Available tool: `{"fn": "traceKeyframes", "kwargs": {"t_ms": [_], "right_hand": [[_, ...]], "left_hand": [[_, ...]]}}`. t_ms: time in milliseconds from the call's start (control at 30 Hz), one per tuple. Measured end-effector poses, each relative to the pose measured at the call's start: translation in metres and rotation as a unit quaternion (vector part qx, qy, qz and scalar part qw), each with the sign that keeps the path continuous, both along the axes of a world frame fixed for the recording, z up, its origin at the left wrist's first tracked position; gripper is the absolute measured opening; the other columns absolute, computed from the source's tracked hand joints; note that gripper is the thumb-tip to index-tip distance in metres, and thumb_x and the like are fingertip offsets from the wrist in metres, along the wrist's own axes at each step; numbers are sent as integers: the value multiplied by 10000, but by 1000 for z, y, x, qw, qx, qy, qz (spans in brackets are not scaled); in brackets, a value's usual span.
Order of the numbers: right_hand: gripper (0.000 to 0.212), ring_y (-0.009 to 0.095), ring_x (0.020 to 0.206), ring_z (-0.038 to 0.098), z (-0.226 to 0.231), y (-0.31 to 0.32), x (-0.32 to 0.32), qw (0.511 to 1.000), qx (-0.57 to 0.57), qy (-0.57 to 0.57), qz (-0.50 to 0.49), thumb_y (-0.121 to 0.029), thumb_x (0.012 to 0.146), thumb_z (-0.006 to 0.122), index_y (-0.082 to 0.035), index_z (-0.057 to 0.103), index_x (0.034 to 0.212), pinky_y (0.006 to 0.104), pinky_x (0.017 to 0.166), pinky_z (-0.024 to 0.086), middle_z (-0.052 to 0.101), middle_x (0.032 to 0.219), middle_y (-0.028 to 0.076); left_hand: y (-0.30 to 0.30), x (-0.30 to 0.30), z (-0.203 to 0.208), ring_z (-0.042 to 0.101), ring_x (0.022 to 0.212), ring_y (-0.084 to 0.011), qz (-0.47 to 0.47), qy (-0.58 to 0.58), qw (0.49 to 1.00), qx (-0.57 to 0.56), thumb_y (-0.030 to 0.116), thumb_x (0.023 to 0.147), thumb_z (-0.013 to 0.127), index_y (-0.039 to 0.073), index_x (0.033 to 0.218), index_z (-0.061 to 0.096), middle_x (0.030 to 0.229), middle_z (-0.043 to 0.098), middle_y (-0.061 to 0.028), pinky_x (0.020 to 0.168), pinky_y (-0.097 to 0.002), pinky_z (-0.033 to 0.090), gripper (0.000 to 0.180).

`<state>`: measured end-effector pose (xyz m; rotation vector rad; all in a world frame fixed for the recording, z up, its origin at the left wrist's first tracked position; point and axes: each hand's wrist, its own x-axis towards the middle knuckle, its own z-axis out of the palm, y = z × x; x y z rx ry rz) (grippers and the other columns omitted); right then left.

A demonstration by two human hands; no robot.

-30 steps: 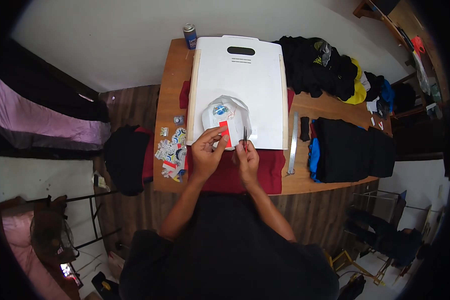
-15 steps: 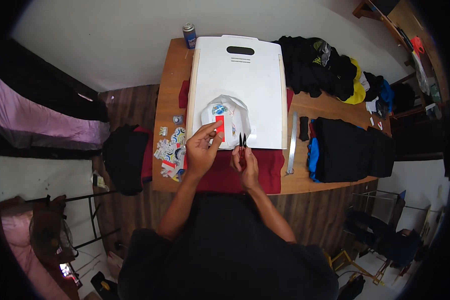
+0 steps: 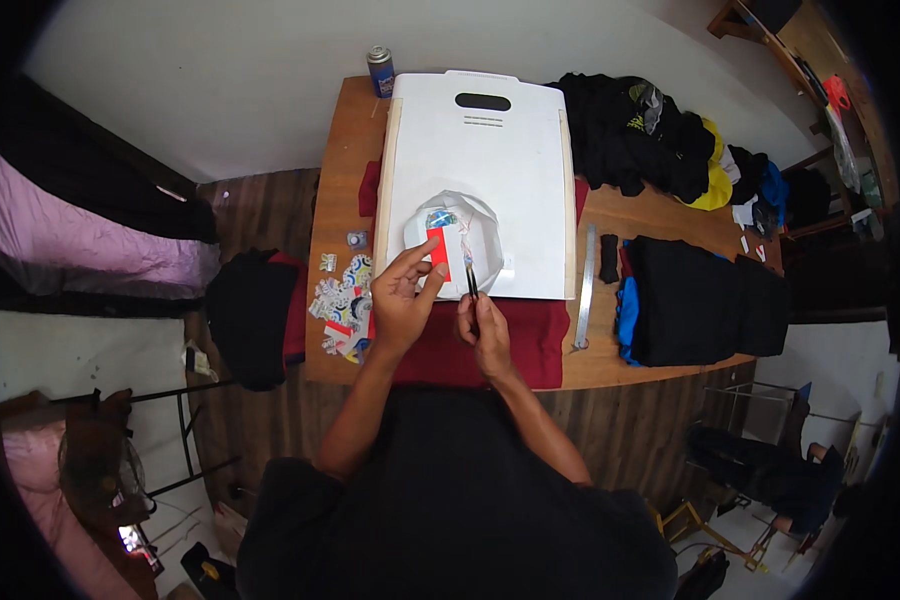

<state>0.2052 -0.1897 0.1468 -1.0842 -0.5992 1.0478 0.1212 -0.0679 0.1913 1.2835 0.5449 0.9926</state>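
My left hand [image 3: 402,300] pinches a small flat piece, white with a red stripe [image 3: 439,252], between thumb and fingers. In my right hand [image 3: 488,340] is a pair of small scissors [image 3: 473,284], blades together and pointing away from me, just right of that piece. Both hands are over the near end of a large white board [image 3: 480,160]. Under the piece and the scissors lies a round, crinkled white bag or bowl [image 3: 488,230] holding small printed bits; its exact kind I cannot tell.
A wooden table [image 3: 347,130] carries dark red cloth [image 3: 530,335], colourful paper scraps [image 3: 342,302] to the left and a metal ruler [image 3: 586,290] to the right. Folded black clothes [image 3: 690,300] sit beyond the ruler. A spray can [image 3: 381,72] stands far left; a clothes heap [image 3: 630,135] lies far right.
The scissors' blades have come together and moved slightly left, toward the red-striped piece. My left hand has barely moved. At lower right, a person in dark clothes has shifted.
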Motion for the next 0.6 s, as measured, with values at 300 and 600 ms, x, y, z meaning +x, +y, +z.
{"fn": "traceKeyframes", "kwargs": {"t_ms": [300, 600], "right_hand": [[392, 85, 547, 313, -3, 2, -5, 999, 23, 33, -14, -414, 1071, 303, -89, 440, 900, 246, 548, 298, 354, 603, -16], [376, 91, 542, 300, -3, 5, -6, 998, 40, 48, -4, -405, 1070, 321, -93, 427, 889, 256, 544, 296, 341, 593, -16]], "left_hand": [[-2, 1, 3, 620, 871, -83, 2, -3, 1000, -6, -70, 896, 630, -70, 1291, 560, 1004, 661, -85, 782, -211, 505, 401], [-4, -1, 2, 640, 917, -108, -18, 6, 1000, -13, -79, 897, 627, -86, 1304, 536, 1050, 665, -109, 829, -238, 522, 417]]}}
